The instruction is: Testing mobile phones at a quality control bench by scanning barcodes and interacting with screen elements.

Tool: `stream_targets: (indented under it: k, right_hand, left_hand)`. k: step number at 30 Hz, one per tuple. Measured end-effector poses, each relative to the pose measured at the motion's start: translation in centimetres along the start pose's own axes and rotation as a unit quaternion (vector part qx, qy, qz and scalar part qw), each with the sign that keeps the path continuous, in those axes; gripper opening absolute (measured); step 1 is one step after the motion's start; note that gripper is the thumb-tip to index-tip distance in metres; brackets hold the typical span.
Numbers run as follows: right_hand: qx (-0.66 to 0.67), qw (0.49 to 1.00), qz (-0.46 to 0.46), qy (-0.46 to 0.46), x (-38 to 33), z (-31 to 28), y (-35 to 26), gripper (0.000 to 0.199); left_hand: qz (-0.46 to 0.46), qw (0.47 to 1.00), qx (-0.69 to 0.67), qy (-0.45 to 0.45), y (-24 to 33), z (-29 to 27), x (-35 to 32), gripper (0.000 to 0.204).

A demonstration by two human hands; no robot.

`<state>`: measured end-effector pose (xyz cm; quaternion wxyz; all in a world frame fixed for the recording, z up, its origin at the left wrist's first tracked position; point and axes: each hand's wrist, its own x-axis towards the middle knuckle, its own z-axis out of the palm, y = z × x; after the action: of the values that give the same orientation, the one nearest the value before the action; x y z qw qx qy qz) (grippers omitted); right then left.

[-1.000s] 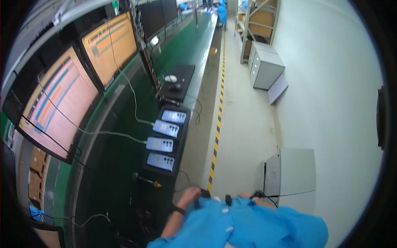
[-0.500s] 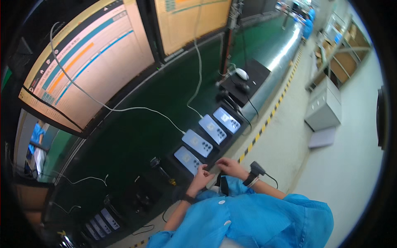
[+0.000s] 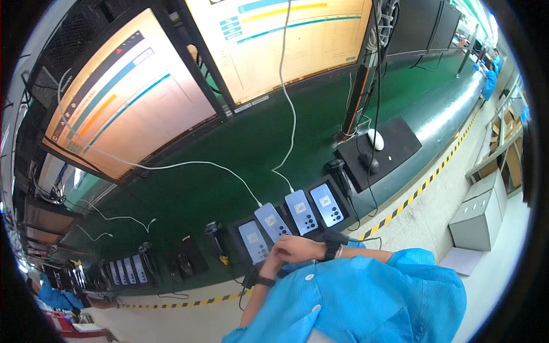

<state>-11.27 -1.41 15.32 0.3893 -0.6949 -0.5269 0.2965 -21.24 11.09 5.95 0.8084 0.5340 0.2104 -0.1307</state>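
My right hand is curled and laid against my left hand, close to my body at the bench's near edge. Whatever the right fingers close on is hidden. Most of the left fingers are covered by the right hand. Just beyond them, light-blue phones lie backs up in a black tray. The nearest are the leftmost phone and the cabled phone. To their right lie another cabled phone and the rightmost phone. Both my wrists carry dark bands.
Two lit monitors stand behind the green bench. Handheld scanners flank the tray. A white mouse and a black mouse sit on a dark mat. More phones lie farther left. A grey cabinet stands right, across the aisle.
My hands have come together, the right now overlapping the left; before, they were slightly apart with fingers showing. The view has turned, showing more of the bench on the left.
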Motion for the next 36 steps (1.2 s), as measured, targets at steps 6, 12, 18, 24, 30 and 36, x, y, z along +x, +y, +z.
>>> stream_targets:
  k: [6,12,18,24,30,36]
  right_hand:
    - [0.031,0.998,-0.037,-0.028,-1.0,-2.6,2.0,0.021]
    - [-0.049,0.988,-0.147,-0.025,-0.5,-4.9,3.9,0.023]
    - [-0.019,0.990,-0.123,-0.066,0.8,-7.2,6.0,0.022]
    - [0.076,0.985,-0.125,-0.088,-0.3,-8.9,6.7,0.021]
    - [0.112,0.982,-0.079,-0.127,-0.5,-9.0,7.6,0.017]
    - [0.177,0.971,-0.080,-0.141,0.7,-8.8,8.2,0.024]
  left_hand:
    - [-0.007,1.000,-0.026,-0.007,0.8,2.9,1.0,0.037]
    - [0.005,1.000,-0.016,-0.023,1.7,4.0,2.9,0.037]
    - [0.014,0.997,0.044,-0.068,2.9,5.5,4.7,0.037]
    - [-0.007,0.989,0.066,-0.129,3.8,6.3,5.3,0.036]
    - [-0.121,0.988,-0.053,-0.084,3.1,5.8,4.6,0.034]
    - [-0.043,0.954,-0.237,-0.180,3.6,6.2,4.4,0.040]
